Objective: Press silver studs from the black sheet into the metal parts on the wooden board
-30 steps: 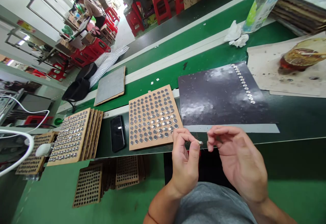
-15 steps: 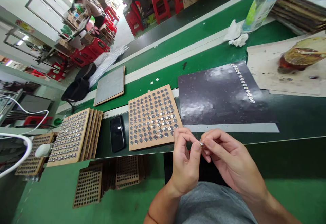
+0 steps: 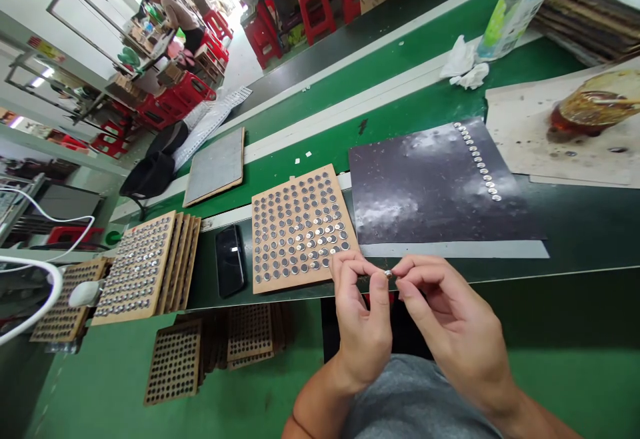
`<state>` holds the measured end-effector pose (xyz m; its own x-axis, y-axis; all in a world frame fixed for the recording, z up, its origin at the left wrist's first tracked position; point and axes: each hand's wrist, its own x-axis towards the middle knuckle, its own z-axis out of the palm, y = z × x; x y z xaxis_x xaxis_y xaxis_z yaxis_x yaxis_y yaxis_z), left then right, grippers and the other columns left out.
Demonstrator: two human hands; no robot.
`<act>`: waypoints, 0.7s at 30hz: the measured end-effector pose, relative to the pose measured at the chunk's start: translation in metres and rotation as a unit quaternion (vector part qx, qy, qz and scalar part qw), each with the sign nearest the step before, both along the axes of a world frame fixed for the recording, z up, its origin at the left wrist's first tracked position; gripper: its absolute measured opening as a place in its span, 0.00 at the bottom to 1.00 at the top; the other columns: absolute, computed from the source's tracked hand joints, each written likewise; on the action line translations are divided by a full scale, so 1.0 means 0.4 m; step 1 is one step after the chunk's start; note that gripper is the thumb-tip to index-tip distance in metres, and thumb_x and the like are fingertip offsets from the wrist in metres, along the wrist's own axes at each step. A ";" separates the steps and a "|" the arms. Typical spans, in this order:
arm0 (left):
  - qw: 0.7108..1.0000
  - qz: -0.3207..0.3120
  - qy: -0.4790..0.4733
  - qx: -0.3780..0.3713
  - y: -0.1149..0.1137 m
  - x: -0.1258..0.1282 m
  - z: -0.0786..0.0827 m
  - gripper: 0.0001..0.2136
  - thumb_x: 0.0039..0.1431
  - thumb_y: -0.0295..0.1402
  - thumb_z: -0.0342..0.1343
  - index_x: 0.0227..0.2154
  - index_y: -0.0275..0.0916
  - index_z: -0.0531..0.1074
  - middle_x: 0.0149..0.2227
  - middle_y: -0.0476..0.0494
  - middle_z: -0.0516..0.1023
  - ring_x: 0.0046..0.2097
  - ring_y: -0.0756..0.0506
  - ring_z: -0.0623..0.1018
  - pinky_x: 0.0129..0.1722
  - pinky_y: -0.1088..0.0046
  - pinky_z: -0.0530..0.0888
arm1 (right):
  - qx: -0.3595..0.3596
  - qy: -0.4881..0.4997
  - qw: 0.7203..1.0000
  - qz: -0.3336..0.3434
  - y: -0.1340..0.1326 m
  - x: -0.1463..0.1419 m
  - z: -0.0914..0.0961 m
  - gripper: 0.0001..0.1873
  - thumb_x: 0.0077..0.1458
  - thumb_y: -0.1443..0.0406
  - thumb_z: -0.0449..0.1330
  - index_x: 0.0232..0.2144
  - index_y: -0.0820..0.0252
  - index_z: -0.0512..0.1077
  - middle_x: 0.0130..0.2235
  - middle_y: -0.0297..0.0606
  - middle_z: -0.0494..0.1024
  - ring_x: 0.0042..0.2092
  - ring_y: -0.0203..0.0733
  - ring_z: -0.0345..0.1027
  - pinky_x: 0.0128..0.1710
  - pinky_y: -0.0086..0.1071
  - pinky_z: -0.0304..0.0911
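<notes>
Over the near edge of the green-and-dark workbench [image 3: 575,222], the left hand [image 3: 364,332] and right hand [image 3: 459,326] meet at a small shiny metal piece [image 3: 389,274], held up between them rather than resting on anything. The left thumb and index finger pinch it at their very tips. The right thumb and forefinger stand narrow, the forefinger at or just beside the piece – I cannot tell whether they grip it too, nor what its exact shape is.

Just beyond the left hand lies a brown board [image 3: 290,282] with rows of dark-faced round discs; several toward its right side look paler and shinier. To its right is a glossy dark sheet [image 3: 415,189], with a line of similar small metal pieces [image 3: 481,166] along its right side.

For such fine work, I would keep the left pinch firm and steady, and let the right fingertips make only small, light adjustments – too much squeeze could well flick the piece away. Resting the wrists lightly might help. With the fingers hiding much of it, turning it a little toward the eyes would make its alignment easier to judge.
</notes>
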<state>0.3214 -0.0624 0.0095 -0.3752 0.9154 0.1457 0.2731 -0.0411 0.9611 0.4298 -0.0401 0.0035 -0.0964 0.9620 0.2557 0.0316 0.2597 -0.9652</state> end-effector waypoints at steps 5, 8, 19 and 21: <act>1.000 -0.003 0.006 -0.003 0.000 0.001 -0.001 0.13 0.72 0.41 0.48 0.32 0.41 0.65 0.37 0.47 0.63 0.42 0.46 0.67 0.47 0.69 0.65 | -0.011 0.033 0.999 0.032 0.006 0.007 0.003 0.05 0.69 0.62 0.54 0.41 0.54 0.69 0.43 0.37 0.74 0.42 0.33 0.74 0.37 0.21 0.72; 1.000 0.000 0.008 -0.007 0.000 0.004 -0.001 0.13 0.71 0.41 0.48 0.32 0.41 0.65 0.36 0.46 0.64 0.42 0.45 0.67 0.46 0.68 0.66 | -0.009 -0.005 0.999 0.035 0.008 0.003 0.001 0.03 0.66 0.66 0.57 0.37 0.54 0.69 0.41 0.35 0.74 0.41 0.33 0.74 0.36 0.21 0.70; 1.000 0.005 -0.002 -0.011 0.003 0.001 0.002 0.14 0.71 0.43 0.47 0.31 0.41 0.64 0.37 0.46 0.63 0.43 0.45 0.67 0.46 0.66 0.65 | -0.007 0.018 1.000 0.022 0.009 0.003 0.008 0.05 0.68 0.65 0.54 0.38 0.54 0.69 0.40 0.35 0.74 0.39 0.31 0.74 0.36 0.19 0.71; 1.000 0.004 0.001 -0.013 0.003 0.000 0.003 0.14 0.71 0.43 0.47 0.32 0.41 0.65 0.37 0.46 0.63 0.43 0.45 0.67 0.46 0.66 0.65 | -0.010 0.010 0.999 0.041 0.012 0.004 0.010 0.04 0.68 0.63 0.55 0.39 0.54 0.70 0.42 0.36 0.75 0.40 0.33 0.74 0.36 0.20 0.72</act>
